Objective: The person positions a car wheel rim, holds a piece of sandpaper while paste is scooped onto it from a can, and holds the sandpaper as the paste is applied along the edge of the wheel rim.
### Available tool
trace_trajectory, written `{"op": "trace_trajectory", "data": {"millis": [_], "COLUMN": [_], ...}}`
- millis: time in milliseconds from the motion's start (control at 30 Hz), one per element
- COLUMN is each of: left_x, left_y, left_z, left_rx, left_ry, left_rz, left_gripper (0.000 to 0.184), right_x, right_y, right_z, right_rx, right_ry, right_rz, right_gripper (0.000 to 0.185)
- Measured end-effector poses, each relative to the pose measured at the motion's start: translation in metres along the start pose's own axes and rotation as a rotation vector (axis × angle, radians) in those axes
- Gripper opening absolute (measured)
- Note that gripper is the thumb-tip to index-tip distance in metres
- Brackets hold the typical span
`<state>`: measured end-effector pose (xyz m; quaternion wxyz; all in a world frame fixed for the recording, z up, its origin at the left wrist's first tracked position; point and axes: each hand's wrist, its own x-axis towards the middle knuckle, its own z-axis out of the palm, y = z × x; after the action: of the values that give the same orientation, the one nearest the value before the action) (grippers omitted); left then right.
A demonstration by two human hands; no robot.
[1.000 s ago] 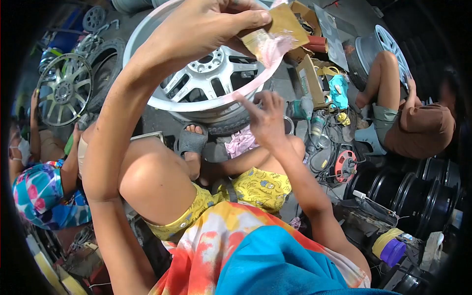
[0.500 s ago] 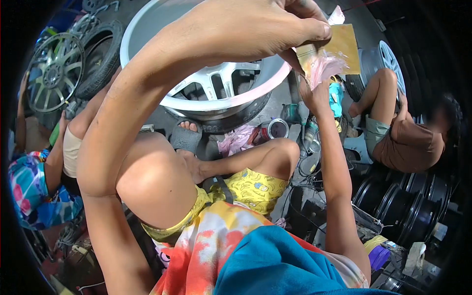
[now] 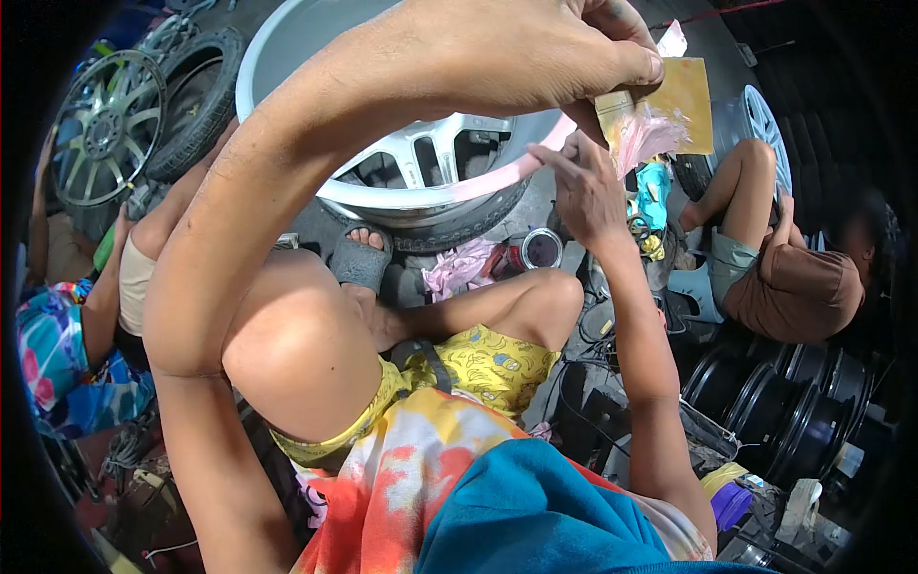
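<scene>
My left hand is closed on a tan putty board smeared with pink paste; a smaller flat piece shows beside the thumb. Below it, my right hand has its fingers apart and holds nothing I can see. Its index finger reaches to the lip of a silver alloy wheel, where a pink coat covers part of the edge. I cannot tell whether the finger touches it. My left forearm hides part of the wheel, which rests on a tyre.
An open can and a pink crumpled cloth lie on the floor by my foot. One person sits at right near black rims. At left are another person's sleeve, a spoked wheel and a tyre.
My right hand has come out from behind the pasted board and moved left toward the wheel's lip, fingers extended. My left hand and the board have shifted slightly right and down.
</scene>
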<state>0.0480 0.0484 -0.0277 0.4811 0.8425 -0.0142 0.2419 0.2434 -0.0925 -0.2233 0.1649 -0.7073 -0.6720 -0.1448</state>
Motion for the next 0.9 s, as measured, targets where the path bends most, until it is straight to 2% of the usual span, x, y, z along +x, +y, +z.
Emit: {"op": "trace_trajectory", "data": {"millis": [133, 167, 233, 300, 367, 433, 467, 500, 567, 600, 633, 700, 900], "left_x": [-0.002, 0.0, 0.005, 0.003, 0.004, 0.006, 0.007, 0.005, 0.003, 0.009, 0.007, 0.001, 0.004], "left_y": [0.003, -0.001, -0.009, -0.004, -0.002, -0.008, -0.015, -0.018, -0.007, 0.003, 0.001, -0.005, -0.003], "left_z": [0.002, 0.0, -0.006, -0.005, -0.005, -0.007, -0.006, -0.009, -0.013, -0.013, -0.015, -0.018, -0.015], "left_rx": [-0.041, -0.039, -0.22, -0.1, 0.024, -0.111, -0.191, -0.188, -0.192, -0.102, -0.097, -0.174, -0.159], "left_ry": [0.04, 0.038, -0.062, -0.05, -0.036, -0.034, 0.001, -0.001, 0.028, 0.044, 0.045, 0.033, 0.047], "left_rz": [-0.044, -0.043, -0.094, -0.06, -0.023, -0.159, -0.069, -0.066, -0.224, -0.467, -0.469, -0.282, -0.312], "left_gripper": [0.03, 0.03, 0.029, 0.028, 0.027, 0.026, 0.025, 0.025, 0.027, 0.027, 0.027, 0.028, 0.026], "right_x": [-0.002, -0.005, -0.009, -0.012, -0.013, -0.01, -0.006, -0.002, 0.006, 0.011, 0.016, 0.025, 0.045], "right_y": [-0.009, -0.022, -0.037, -0.042, -0.023, 0.002, 0.012, 0.026, 0.054, 0.065, 0.075, 0.091, 0.137], "right_z": [-0.001, -0.005, -0.011, -0.013, -0.008, -0.005, -0.007, -0.006, 0.0, 0.002, 0.004, 0.009, 0.03], "right_rx": [-0.001, 0.024, 0.045, 0.183, 0.134, -0.011, -0.008, -0.009, -0.093, -0.09, -0.105, -0.117, -0.13], "right_ry": [-0.018, -0.02, -0.019, -0.035, 0.032, 0.017, 0.063, 0.068, 0.019, 0.022, 0.059, 0.098, 0.186], "right_rz": [0.033, -0.025, -0.074, -0.088, -0.111, -0.075, -0.056, -0.056, -0.057, -0.058, -0.07, -0.08, -0.051], "right_gripper": [0.043, 0.044, 0.044, 0.048, 0.051, 0.043, 0.045, 0.045, 0.049, 0.049, 0.05, 0.052, 0.053]}}
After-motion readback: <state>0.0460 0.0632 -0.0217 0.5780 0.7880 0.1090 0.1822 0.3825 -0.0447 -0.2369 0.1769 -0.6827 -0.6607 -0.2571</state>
